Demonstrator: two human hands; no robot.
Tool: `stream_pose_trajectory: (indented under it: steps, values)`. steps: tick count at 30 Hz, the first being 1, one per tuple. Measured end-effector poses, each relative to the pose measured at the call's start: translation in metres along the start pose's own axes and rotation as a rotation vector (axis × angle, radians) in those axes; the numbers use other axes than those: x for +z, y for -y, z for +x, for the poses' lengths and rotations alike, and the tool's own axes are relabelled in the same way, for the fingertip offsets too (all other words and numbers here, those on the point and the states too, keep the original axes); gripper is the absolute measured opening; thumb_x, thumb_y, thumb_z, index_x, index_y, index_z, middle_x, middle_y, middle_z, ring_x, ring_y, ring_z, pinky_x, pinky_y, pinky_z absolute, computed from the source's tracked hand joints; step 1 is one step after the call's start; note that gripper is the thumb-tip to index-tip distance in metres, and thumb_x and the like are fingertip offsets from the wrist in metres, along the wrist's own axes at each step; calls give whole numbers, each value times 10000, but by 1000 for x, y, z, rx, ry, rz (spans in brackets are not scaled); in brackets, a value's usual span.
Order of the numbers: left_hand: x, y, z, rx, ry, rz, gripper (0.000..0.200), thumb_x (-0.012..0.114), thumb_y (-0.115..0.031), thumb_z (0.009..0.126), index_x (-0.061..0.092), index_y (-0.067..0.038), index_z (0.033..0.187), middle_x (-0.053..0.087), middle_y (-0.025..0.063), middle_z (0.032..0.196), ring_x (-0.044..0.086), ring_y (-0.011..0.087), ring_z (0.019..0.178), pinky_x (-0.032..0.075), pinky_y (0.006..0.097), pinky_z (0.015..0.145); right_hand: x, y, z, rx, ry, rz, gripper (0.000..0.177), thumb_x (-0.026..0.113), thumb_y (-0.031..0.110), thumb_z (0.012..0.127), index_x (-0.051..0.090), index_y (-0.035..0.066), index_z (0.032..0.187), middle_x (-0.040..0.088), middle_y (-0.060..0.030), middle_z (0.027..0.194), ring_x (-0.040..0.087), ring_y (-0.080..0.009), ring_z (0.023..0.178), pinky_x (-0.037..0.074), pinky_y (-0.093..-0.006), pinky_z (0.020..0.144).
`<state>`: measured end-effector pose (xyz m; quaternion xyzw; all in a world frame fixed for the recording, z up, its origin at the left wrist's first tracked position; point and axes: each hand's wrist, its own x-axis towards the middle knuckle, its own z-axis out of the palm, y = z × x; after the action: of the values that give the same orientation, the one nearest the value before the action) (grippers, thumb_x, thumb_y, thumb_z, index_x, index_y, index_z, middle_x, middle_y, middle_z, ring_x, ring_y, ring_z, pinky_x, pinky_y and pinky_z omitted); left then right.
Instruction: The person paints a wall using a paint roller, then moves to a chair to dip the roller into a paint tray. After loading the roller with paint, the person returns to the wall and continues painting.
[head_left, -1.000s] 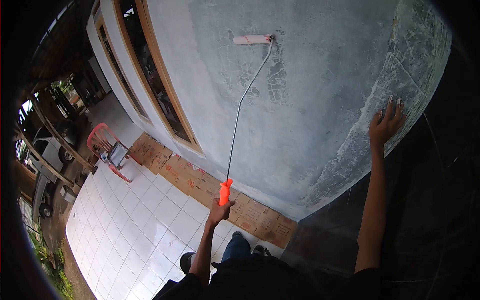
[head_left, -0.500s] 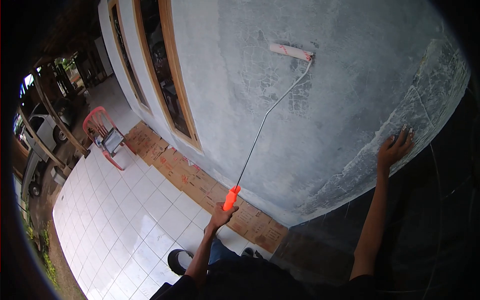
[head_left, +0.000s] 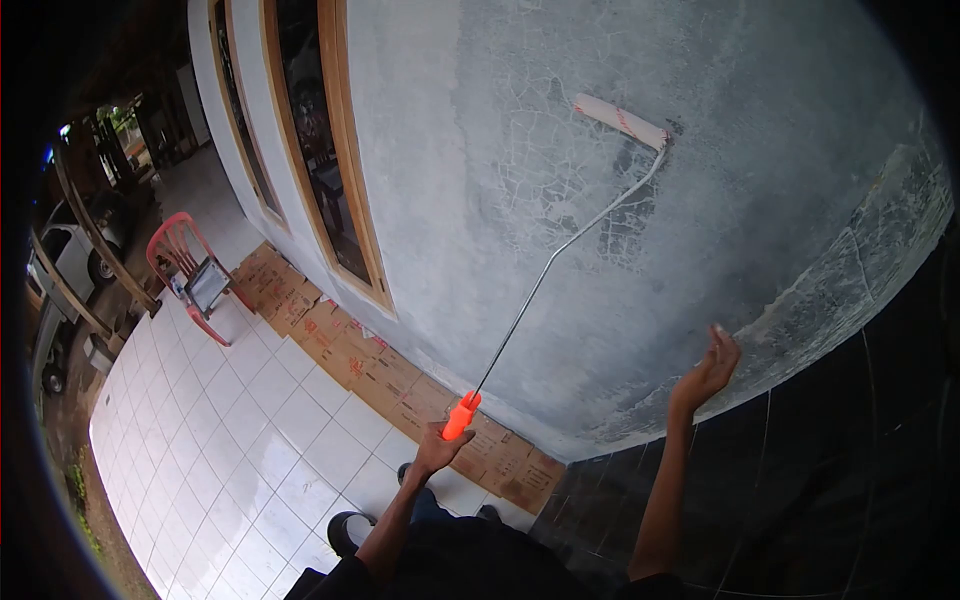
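My left hand (head_left: pixel 437 449) is wrapped round the orange handle of a paint roller (head_left: pixel 525 310). The roller's long metal rod bends upward to a pale pinkish sleeve, which lies tilted against the grey wall (head_left: pixel 430 200), over a patch of cracked paint. On the other side, my right hand (head_left: pixel 707 372) is raised in front of the lower wall, its fingers loosely stretched upward and nothing visible in them. Whether it touches the wall is hard to tell.
Flattened cardboard (head_left: pixel 400 385) runs along the wall's foot. A bucket (head_left: pixel 346 532) stands by my legs on white tiles (head_left: pixel 220 440). A red plastic chair (head_left: pixel 190 265) holds a tray. Wood-framed windows (head_left: pixel 330 150) are at left, dark tiles (head_left: pixel 800 430) at right.
My right hand has come off the rough lower wall and moved left, toward me. The roller sleeve appears farther right and more tilted, while my left hand keeps its hold; the camera view has shifted too.
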<state>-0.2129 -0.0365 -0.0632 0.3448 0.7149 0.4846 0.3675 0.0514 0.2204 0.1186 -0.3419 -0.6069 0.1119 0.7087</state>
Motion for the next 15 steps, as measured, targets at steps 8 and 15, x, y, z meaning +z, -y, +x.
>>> stream_pose_trajectory:
  steps: [8, 15]
  values:
    - [0, 54, -19, -92, -101, -155, 362, 691, -271, 779, 541, 20, 626, 463, -1, 514, 423, 67, 506, 367, 275, 468, 97, 58, -251, 979, 1000, 702, 393, 400, 329, 964, 513, -28, 1084, 601, -145, 1046, 597, -213, 971, 423, -332, 895]
    - [-16, 69, -11, -244, -300, -128, 301, 667, -250, 758, 618, 47, 754, 568, 78, 577, 522, 99, 558, 451, 304, 543, 155, 111, -289, 1090, 1228, 625, 343, 460, 301, 952, 485, 2, 1118, 563, -88, 976, 543, -151, 905, 428, -296, 843]
